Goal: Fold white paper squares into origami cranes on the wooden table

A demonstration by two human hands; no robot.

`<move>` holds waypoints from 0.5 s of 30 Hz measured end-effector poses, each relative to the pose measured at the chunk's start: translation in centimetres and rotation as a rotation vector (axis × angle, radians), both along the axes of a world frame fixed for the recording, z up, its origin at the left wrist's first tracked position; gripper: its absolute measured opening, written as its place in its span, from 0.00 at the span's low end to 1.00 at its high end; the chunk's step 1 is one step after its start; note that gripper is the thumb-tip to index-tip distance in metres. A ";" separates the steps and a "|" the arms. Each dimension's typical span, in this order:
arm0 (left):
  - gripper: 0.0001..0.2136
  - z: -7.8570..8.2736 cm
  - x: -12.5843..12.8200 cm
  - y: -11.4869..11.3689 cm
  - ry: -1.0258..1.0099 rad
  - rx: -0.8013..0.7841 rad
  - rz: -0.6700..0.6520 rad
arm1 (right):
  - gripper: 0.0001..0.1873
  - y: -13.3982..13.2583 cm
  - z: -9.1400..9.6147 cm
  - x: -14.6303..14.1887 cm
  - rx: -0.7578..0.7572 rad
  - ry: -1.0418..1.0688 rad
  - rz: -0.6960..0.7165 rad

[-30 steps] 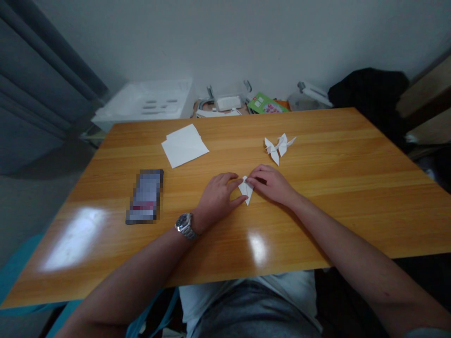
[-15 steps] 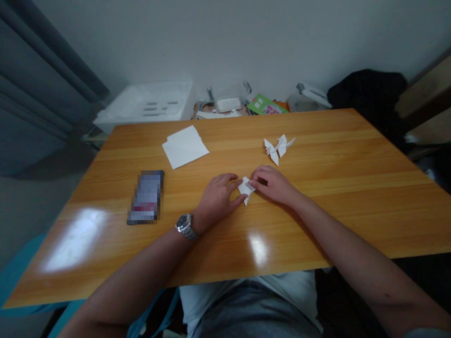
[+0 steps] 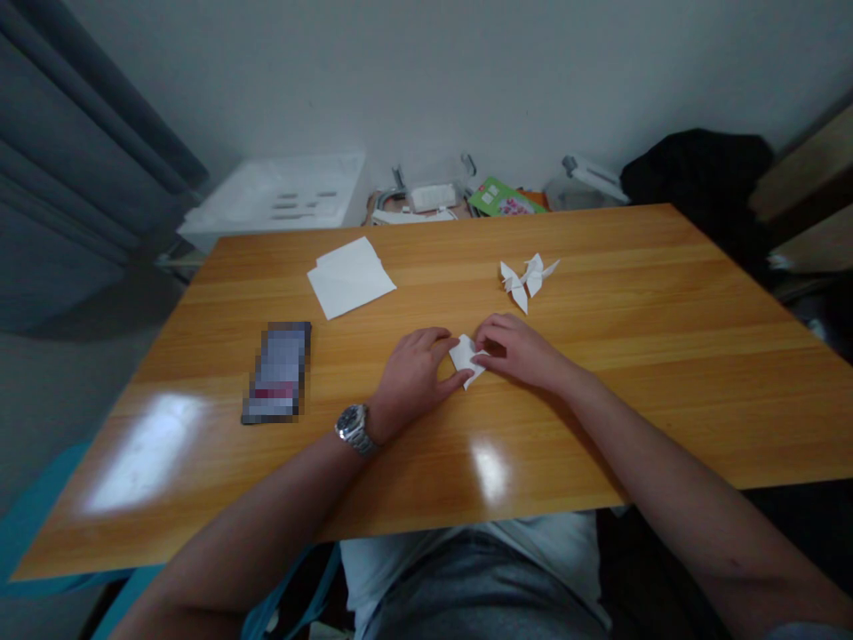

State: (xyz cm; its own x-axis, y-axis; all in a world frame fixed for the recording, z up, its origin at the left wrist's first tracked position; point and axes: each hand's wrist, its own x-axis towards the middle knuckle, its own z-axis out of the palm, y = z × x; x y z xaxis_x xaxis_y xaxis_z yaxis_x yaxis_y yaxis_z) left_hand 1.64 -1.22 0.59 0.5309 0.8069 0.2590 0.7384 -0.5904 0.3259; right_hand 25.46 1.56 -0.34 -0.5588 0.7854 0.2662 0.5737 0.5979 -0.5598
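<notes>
A small, partly folded white paper piece [image 3: 466, 359] lies on the wooden table [image 3: 633, 356] between my two hands. My left hand [image 3: 411, 377], with a metal watch on its wrist, pinches the paper's left edge between thumb and fingers. My right hand [image 3: 516, 349] has its fingers curled and pressed on the paper's right side. Beyond my right hand stands a finished white paper crane [image 3: 526, 278], apart from both hands.
A stack of white paper sheets [image 3: 350, 278] lies at the back left of the table. A dark phone [image 3: 278, 372] rests left of my left hand. Behind the table's far edge are a white tray, a green booklet, small devices and a black bag.
The small paper has turned a little between my fingers and its right flap lies lower under my right hand. Both hands stay in nearly the same place.
</notes>
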 end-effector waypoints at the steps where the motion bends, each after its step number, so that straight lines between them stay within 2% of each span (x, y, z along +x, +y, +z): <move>1: 0.23 0.1 0.0 0.0 -0.001 0.000 0.000 | 0.05 0.0 -0.1 0.0 0.000 -0.002 0.002; 15: 0.20 0.2 0.8 -0.5 -0.029 0.000 0.026 | 0.11 0.0 -0.1 -0.2 0.018 0.023 0.040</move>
State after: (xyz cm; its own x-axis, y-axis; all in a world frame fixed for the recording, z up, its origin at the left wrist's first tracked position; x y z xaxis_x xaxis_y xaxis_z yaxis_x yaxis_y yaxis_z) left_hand 2.40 -1.72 0.83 0.5022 0.8202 0.2738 0.7437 -0.5713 0.3473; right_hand 25.25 1.52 -0.44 -0.5831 0.7578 0.2926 0.5367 0.6298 -0.5615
